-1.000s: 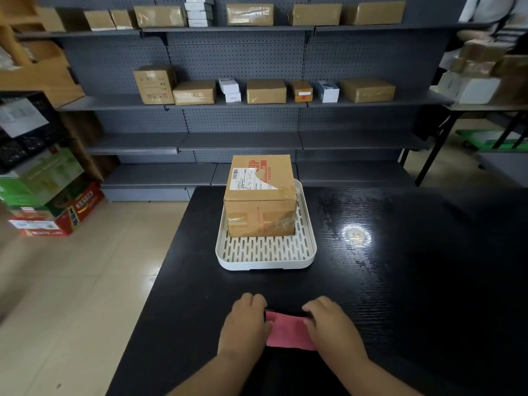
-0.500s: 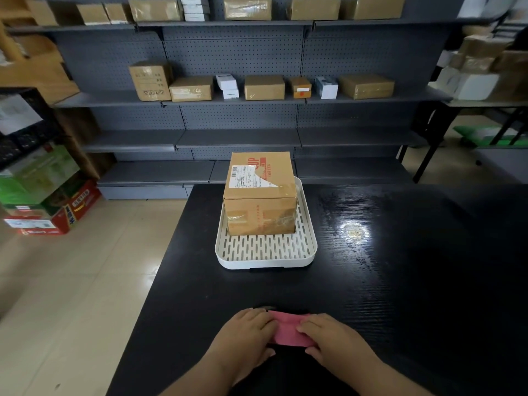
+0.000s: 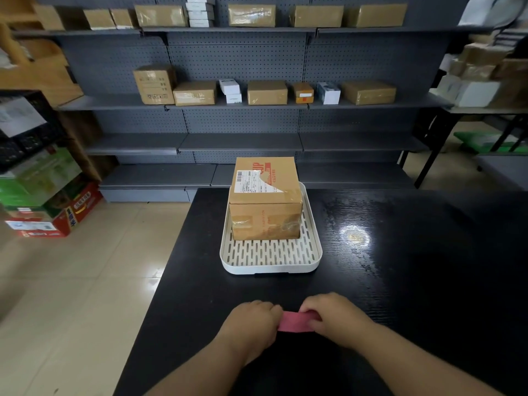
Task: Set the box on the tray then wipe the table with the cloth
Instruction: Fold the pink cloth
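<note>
A brown cardboard box (image 3: 265, 201) with a white label stands on the far half of the white slotted tray (image 3: 270, 267), which sits on the black table (image 3: 414, 267). Near the table's front edge lies a small pink cloth (image 3: 293, 322), folded into a narrow strip. My left hand (image 3: 254, 324) grips its left end with curled fingers. My right hand (image 3: 334, 317) pinches its right end, the thumb curled over the cloth. Most of the cloth is hidden under both hands.
Grey shelving (image 3: 240, 141) with several cardboard boxes stands behind the table. Stacked cartons (image 3: 43, 201) sit on the tiled floor at the left. Another dark table (image 3: 485, 110) with boxes is at the far right. A light glare (image 3: 354, 237) marks the tabletop right of the tray.
Both hands have drawn closer together over the pink cloth, which now shows as a narrower strip. The box and tray have not moved.
</note>
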`<state>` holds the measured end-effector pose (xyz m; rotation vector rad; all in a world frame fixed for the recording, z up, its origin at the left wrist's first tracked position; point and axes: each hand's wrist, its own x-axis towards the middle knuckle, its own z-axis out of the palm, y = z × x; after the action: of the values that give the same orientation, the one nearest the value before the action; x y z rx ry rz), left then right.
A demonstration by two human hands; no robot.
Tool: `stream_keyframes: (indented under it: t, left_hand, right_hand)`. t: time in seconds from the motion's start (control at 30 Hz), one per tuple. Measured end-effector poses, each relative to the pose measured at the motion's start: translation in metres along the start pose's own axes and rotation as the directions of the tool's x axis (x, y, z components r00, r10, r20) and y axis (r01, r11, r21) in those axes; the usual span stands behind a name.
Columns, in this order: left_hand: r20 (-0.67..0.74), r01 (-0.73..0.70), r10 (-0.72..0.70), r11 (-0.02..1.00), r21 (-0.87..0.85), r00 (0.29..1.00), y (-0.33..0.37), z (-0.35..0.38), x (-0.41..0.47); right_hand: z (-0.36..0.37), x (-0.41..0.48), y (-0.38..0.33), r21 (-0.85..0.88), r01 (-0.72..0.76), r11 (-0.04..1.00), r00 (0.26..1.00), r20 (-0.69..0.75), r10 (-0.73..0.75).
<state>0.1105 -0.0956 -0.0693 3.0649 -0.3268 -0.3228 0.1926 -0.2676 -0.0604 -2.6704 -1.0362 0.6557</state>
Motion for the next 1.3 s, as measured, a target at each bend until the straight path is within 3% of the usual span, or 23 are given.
stream_keyframes:
  t: [0.23,0.57,0.77,0.97,1.1,1.3]
  left_hand:
    - [-0.179,0.089,-0.104,0.992,-0.09,0.978,-0.038,-0.054,0.015]
    - [-0.338,0.198,-0.185,0.98,0.003,0.923,-0.076,-0.076,0.062]
    - [-0.27,0.219,-0.197,0.974,0.052,0.942,-0.085,-0.059,0.081]
    - [-0.201,0.148,-0.132,0.987,0.064,0.971,-0.097,-0.043,0.091]
    - [-0.136,0.048,-0.039,0.997,0.065,0.99,-0.099,-0.033,0.086]
    - [0.01,0.06,-0.06,0.997,-0.041,0.998,-0.114,-0.033,0.081]
  right_hand:
    - [-0.055,0.028,-0.016,0.118,0.014,0.993,0.988,-0.154,0.005]
    - [-0.091,0.082,-0.02,-0.017,0.06,0.998,0.93,-0.362,-0.062]
    - [-0.072,0.11,-0.009,-0.131,0.071,0.989,0.934,-0.339,-0.112]
    - [-0.057,0.118,0.002,-0.231,0.146,0.962,0.892,-0.389,-0.229]
    - [-0.047,0.115,0.008,-0.151,0.206,0.967,0.939,-0.248,-0.238]
    - [-0.048,0.115,0.02,-0.046,0.213,0.976,0.976,-0.04,-0.215]
